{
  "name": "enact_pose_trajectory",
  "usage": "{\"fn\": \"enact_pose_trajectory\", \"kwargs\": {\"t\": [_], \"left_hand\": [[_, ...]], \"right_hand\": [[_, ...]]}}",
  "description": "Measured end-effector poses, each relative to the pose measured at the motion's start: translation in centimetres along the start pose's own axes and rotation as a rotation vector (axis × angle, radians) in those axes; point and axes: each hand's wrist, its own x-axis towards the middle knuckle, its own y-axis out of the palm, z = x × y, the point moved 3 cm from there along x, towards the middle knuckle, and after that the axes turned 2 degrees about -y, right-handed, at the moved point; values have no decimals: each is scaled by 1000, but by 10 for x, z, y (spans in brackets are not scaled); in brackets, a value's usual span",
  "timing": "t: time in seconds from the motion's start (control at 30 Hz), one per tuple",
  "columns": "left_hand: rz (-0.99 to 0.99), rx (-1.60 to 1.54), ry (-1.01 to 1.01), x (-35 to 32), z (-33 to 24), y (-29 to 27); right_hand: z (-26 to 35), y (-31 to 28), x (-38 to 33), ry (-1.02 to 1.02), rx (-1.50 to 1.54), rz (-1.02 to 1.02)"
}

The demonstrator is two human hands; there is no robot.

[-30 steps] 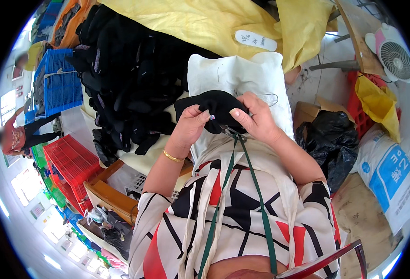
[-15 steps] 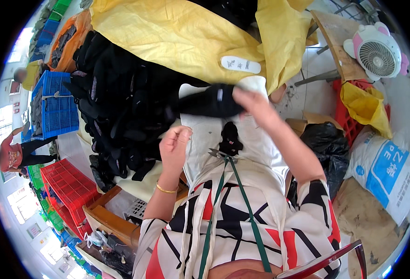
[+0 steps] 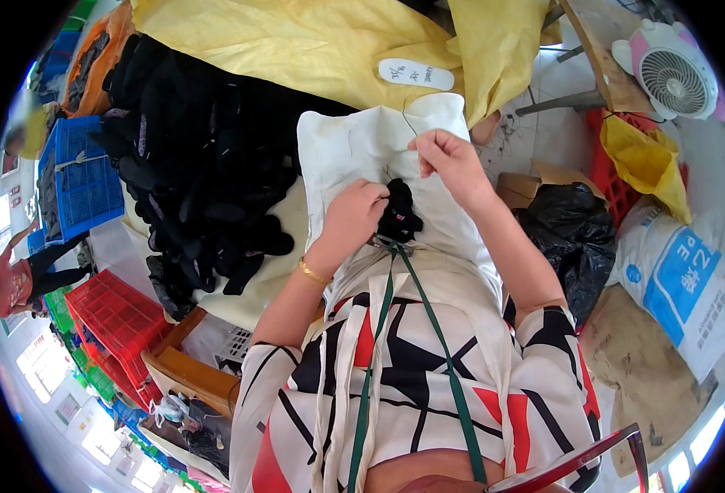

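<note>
A small black fabric piece [image 3: 400, 215] with a tiny pinkish label lies bunched on the white cloth [image 3: 350, 135] over my lap. My left hand [image 3: 356, 215] is closed beside it, fingertips at its upper left edge; what they pinch, if anything, is hidden. Just to the right and higher, my right hand [image 3: 451, 167] is pinched, thumb against fingers. A thin dark line like a thread shows above its fingertips, but I cannot tell whether it is held. Metal snips [image 3: 381, 241] lie by my waist at the green cord [image 3: 418, 304], partly hidden.
To the left is a heap of black fabric pieces [image 3: 206, 164]. A yellow sheet [image 3: 296, 49] bears a white oval card [image 3: 416, 74]. Red [image 3: 120, 324] and blue crates [image 3: 83, 181] stand left; a black bag [image 3: 572, 234] and fan [image 3: 674, 78] are right. Another person [image 3: 21, 283] is far left.
The black piece that my right hand was swinging across my lap toward the heap is out of my hand. Both hands have come together over my lap, near the bunched piece. The view has shifted slightly.
</note>
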Motion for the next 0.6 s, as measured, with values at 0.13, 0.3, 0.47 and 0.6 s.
{"fn": "enact_pose_trajectory", "kwargs": {"t": [0.13, 0.3, 0.47, 0.6], "left_hand": [[109, 486, 84, 14, 9, 32], [186, 271, -61, 19, 13, 11], [43, -435, -427, 5, 36, -28], [-4, -811, -461, -8, 32, -37]], "right_hand": [[-11, -2, -20, 46, 22, -5], [-20, -7, -29, 49, -63, -12], [-37, 1, -29, 36, -154, 32], [-41, 25, -30, -63, -223, 41]]}}
